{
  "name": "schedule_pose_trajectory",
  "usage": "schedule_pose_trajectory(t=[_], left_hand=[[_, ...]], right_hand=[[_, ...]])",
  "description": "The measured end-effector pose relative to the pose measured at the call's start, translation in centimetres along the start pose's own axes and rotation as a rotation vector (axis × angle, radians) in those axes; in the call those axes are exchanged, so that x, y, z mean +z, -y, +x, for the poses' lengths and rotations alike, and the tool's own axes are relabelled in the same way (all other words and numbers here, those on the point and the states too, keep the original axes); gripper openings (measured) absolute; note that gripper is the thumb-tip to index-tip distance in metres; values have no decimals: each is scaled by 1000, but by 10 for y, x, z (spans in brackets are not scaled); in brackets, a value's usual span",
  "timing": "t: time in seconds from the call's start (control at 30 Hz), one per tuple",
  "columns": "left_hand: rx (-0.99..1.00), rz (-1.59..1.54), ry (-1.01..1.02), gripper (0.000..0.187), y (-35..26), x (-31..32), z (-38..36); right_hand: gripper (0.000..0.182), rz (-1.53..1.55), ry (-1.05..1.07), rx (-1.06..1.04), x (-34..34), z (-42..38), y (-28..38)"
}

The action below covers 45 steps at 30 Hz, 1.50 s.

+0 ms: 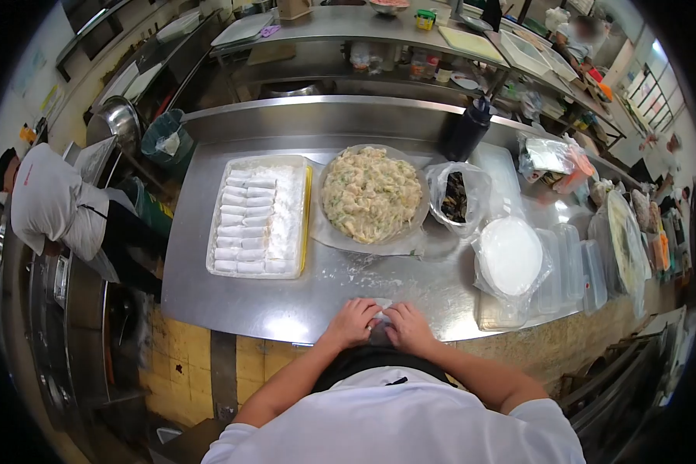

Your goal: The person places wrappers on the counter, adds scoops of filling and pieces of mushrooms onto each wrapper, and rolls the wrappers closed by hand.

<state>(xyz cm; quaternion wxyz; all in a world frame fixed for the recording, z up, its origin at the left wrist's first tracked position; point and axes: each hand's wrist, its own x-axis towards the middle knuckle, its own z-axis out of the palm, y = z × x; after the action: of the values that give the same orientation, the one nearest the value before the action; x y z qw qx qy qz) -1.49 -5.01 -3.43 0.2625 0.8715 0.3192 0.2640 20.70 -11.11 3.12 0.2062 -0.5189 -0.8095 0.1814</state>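
At the near edge of the steel table, my left hand (354,319) and my right hand (407,325) pinch a small white wrapper (382,306) between them. The fingers cover most of it, so any filling inside is hidden. Ahead and to the left is a plastic tray (305,224) holding rows of white rolls (243,232) beside loose white powder. A heaped pale filling with green bits (371,193) fills a wide bowl straight ahead. On the right lies a stack of round white wrappers (510,257) on plastic.
Behind the wrappers stand a bag-lined bowl of dark pieces (456,197) and a dark bottle (469,130). Clear plastic containers (571,261) line the right side. A raised steel ledge (348,116) bounds the back. A co-worker (58,193) bends over at left.
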Motion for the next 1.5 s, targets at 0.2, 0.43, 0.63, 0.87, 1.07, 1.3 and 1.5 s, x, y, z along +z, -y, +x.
schedule_pose_trajectory(t=[0.2, 0.43, 0.63, 0.87, 1.07, 1.3, 1.5], left_hand=[[-13, -6, -45, 40, -1, -5, 8], [22, 99, -163, 36, 6, 2, 21], [-89, 49, -111, 44, 9, -9, 26], [-333, 113, -299, 54, 18, -43, -31], [-375, 163, -375, 52, 29, -51, -64], [-316, 213, -424, 53, 32, -50, -62], [-364, 140, -408, 51, 34, -49, -64]], right_hand=[[38, -119, -98, 42, 38, 1, -21], [42, -214, -86, 85, 32, 15, -33], [57, -273, -105, 92, 19, 23, -9], [60, -165, 94, 133, 33, 43, -26], [59, 371, 192, 504, -2, 102, 3], [55, 468, -42, 222, -8, 270, 37], [47, 219, -147, 43, 13, 424, 45]])
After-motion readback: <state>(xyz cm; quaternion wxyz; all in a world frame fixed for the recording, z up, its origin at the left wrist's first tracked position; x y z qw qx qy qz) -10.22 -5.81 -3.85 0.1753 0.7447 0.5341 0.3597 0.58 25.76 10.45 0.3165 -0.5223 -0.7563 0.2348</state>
